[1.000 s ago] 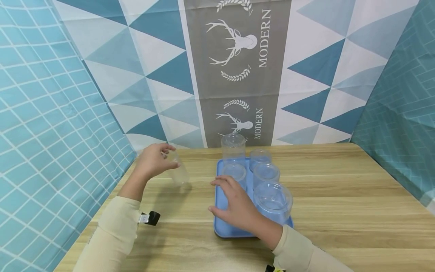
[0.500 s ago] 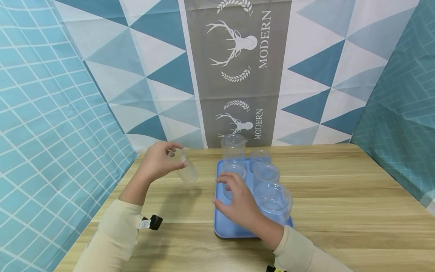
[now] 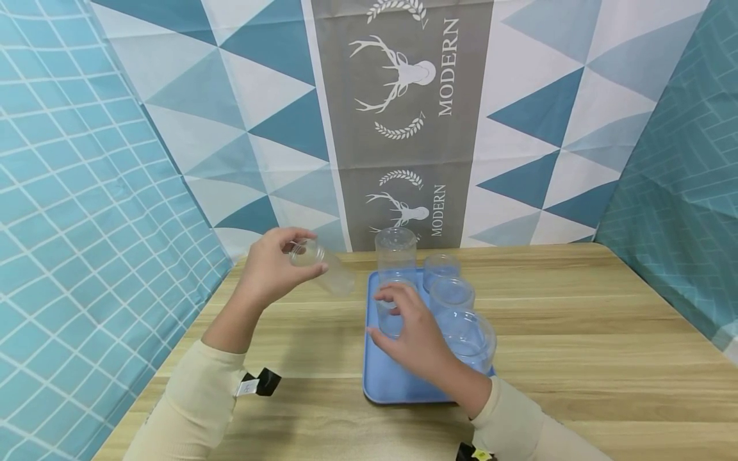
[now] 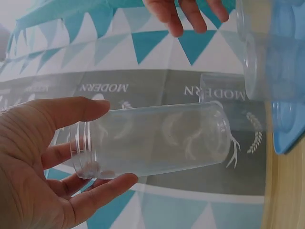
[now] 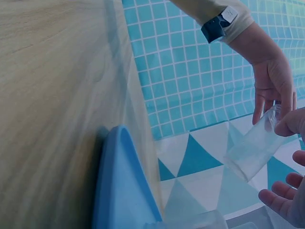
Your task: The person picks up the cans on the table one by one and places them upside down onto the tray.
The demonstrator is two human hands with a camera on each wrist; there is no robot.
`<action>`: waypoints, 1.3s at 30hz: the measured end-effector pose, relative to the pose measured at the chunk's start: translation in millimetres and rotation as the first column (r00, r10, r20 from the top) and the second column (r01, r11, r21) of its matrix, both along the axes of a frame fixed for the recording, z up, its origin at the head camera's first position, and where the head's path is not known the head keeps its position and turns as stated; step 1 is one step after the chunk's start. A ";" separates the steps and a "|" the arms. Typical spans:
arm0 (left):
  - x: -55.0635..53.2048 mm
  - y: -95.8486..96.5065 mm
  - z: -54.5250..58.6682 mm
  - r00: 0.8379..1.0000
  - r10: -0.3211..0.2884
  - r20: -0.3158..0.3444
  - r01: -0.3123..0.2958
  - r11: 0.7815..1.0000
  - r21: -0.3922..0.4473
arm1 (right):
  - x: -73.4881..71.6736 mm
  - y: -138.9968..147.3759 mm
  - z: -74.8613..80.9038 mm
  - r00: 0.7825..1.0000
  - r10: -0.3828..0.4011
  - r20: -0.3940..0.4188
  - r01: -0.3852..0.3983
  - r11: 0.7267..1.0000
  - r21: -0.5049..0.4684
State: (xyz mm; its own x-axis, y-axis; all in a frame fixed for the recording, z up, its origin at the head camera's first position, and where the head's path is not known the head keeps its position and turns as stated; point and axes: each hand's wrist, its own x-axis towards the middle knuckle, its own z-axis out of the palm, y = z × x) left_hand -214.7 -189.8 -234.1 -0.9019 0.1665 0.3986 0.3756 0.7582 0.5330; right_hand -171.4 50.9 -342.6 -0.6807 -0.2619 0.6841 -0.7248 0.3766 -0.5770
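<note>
My left hand point(image 3: 270, 272) grips a tall clear jar point(image 4: 157, 138) by its threaded neck, thumb on one side and fingers on the other. The jar is held up off the table, tilted, its base pointing right toward the blue tray point(image 3: 383, 381). My right hand point(image 3: 418, 336) hovers over the tray with fingers and thumb loosely curved and apart, holding nothing. Behind its fingers in the head view, a clear jar point(image 3: 389, 321) on the tray is partly hidden. In the right wrist view the right fingers point(image 5: 279, 202) show at the right edge.
Several more clear containers share the tray: a tall one point(image 3: 396, 250) at the back left, a small one point(image 3: 441, 264) behind, a medium one point(image 3: 452, 291) and a wide one point(image 3: 468, 342) on the right. The wooden table point(image 3: 576, 352) meets patterned cloth walls point(image 3: 403, 141).
My left hand has carried the jar right and slightly up, and the jar has tipped further toward horizontal. The right hand has shifted slightly right over the tray.
</note>
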 end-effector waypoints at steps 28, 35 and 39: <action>29.8 32.2 14.7 0.994 -0.106 0.039 0.085 0.928 0.362 | -7.8 24.6 25.8 0.799 0.403 0.446 -0.051 0.784 -0.618; 35.4 42.8 12.5 0.987 -0.161 0.015 0.141 0.899 0.415 | -9.8 27.6 29.1 0.758 0.517 0.397 -0.042 0.647 -0.761; 36.2 48.6 11.0 0.978 -0.206 -0.018 0.193 0.875 0.445 | -10.7 29.2 29.1 0.731 0.572 0.372 -0.067 0.603 -0.795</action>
